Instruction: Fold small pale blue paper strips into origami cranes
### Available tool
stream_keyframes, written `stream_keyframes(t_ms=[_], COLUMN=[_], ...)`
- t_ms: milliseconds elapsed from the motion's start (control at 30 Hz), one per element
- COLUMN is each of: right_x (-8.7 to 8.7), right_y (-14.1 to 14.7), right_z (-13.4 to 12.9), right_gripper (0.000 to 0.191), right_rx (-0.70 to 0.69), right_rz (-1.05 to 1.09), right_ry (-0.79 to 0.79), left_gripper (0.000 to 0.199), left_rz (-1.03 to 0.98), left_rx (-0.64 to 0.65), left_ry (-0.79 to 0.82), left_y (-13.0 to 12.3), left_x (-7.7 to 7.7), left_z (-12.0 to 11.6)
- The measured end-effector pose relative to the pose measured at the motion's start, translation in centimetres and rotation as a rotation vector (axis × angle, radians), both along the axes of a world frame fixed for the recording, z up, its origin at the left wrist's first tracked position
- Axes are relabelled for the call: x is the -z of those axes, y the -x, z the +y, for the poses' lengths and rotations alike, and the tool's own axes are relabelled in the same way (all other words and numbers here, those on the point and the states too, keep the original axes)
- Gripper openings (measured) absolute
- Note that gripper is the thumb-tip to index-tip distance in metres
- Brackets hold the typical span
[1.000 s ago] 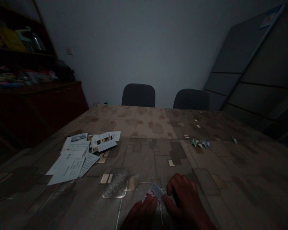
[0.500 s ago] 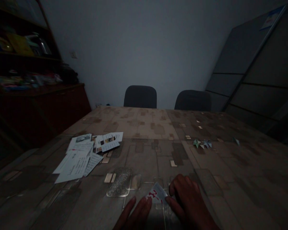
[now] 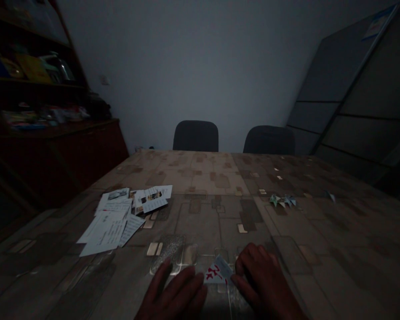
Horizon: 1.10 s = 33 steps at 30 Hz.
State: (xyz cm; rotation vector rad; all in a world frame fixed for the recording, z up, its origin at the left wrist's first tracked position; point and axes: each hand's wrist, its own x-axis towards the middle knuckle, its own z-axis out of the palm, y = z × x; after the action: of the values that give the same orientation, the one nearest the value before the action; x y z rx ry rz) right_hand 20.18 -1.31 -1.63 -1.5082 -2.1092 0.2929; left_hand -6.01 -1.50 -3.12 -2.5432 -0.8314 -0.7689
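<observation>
The left hand (image 3: pixel 175 291) rests with fingers spread, its fingertips at or just beside the left corner of a small triangular piece of paper (image 3: pixel 218 272) with red marks. The right hand (image 3: pixel 262 278) has its fingers curled and its thumb at the paper's right corner; whether it pinches that corner or only presses it down I cannot tell. The paper lies on the table between the two hands, point facing away. It looks folded, so it should be feather-light, a little stiff along its edges, easily creased or torn; the edges and outer corners seem the best hold. Beneath the grip, the patterned tablecloth (image 3: pixel 203 222) shines in places and may let paper slide. Beyond the grip to the left lie overlapping printed sheets (image 3: pixel 105 231); beyond it to the right, small folded paper shapes (image 3: pixel 283 201). Farther off are two dark chairs (image 3: pixel 195 136), a cabinet (image 3: pixel 93 144) at left, and a pale wall (image 3: pixel 196 62) in dim light.
</observation>
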Motion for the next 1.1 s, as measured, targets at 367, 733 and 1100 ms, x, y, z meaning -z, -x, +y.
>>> stream_keyframes(t_ms=[367,733,1100], right_x=[-1.8,-0.8,-1.4], right_y=[-0.9,0.7,-1.4], right_z=[1.2,1.1,1.0], right_gripper=[0.009,0.013,0.017], right_rx=[-0.235,-0.397,-0.495], right_rz=[0.002,-0.306,-0.302], right_ry=[-0.127,-0.646,-0.584], left_gripper=[0.02,0.031,0.016], left_rz=[-0.147,-0.19,-0.147], left_rx=[0.084,0.077,0.098], left_ry=[0.051,-0.047,0.043], left_y=[-3.5,-3.8,-3.0], left_x=[0.5,1.7,0.2], left_z=[1.8,2.2,2.1])
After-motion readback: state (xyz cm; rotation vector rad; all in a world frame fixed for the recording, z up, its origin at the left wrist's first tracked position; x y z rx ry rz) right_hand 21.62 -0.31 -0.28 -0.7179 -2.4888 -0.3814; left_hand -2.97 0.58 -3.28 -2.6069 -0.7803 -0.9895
